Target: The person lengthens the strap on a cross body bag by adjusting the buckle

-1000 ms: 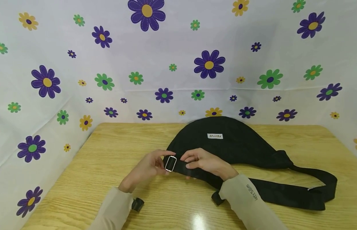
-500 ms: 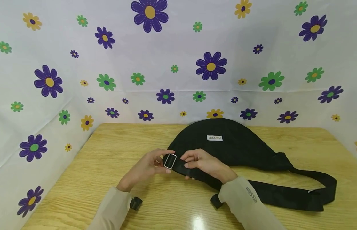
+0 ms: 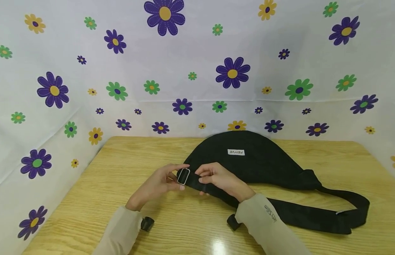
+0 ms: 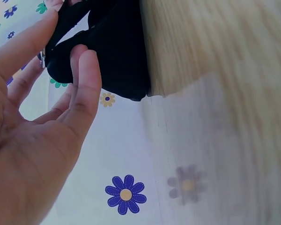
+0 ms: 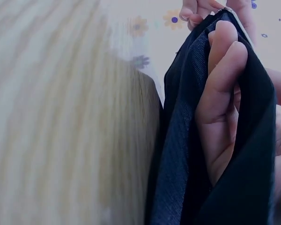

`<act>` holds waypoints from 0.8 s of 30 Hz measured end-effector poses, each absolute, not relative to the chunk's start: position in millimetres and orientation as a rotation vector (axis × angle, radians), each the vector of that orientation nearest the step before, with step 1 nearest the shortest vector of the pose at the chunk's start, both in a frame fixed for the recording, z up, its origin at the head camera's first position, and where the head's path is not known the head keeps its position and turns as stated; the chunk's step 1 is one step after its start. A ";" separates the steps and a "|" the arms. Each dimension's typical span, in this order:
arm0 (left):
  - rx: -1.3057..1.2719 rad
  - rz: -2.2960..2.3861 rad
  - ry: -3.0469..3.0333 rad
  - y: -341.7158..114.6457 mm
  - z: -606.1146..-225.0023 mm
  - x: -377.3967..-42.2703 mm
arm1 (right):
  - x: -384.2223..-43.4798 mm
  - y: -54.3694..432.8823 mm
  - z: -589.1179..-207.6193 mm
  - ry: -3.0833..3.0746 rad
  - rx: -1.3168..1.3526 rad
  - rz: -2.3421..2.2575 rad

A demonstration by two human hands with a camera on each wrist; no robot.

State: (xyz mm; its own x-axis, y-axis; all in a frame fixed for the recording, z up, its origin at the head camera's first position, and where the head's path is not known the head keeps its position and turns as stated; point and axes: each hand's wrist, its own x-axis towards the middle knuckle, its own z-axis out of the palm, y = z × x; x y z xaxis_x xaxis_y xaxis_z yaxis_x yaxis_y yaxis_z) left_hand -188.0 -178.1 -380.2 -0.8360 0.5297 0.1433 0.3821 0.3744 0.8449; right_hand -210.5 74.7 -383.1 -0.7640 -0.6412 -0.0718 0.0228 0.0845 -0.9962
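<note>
A black waist bag with a small white label lies on the wooden table. Its black strap runs in front of it and carries a silver rectangular slide buckle. My left hand pinches the buckle end between thumb and index finger. Just right of the buckle, my right hand grips the strap. In the right wrist view, fingers of that hand pass inside a fold of the strap. The left wrist view shows the left hand beside the black fabric, the buckle seen edge-on.
The rest of the strap loops across the right side of the wooden table. A flower-printed white cloth hangs behind and at the sides. Small black pieces show beside both sleeves.
Both hands have shifted slightly left, taking the buckle and held strap with them. The bag has slid a little left too. Both grips look the same.
</note>
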 end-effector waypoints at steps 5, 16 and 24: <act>0.830 1.459 2.486 -177.4 -380.0 -188.2 | -211.4 75.8 -383.3 1.854 -0.614 -1.742; 0.917 1.462 2.486 -174.0 -380.2 -188.8 | -209.6 67.4 -382.0 1.814 -0.616 -1.818; 0.916 1.489 2.451 -171.1 -380.7 -188.9 | -210.6 63.0 -380.2 1.791 -0.596 -1.835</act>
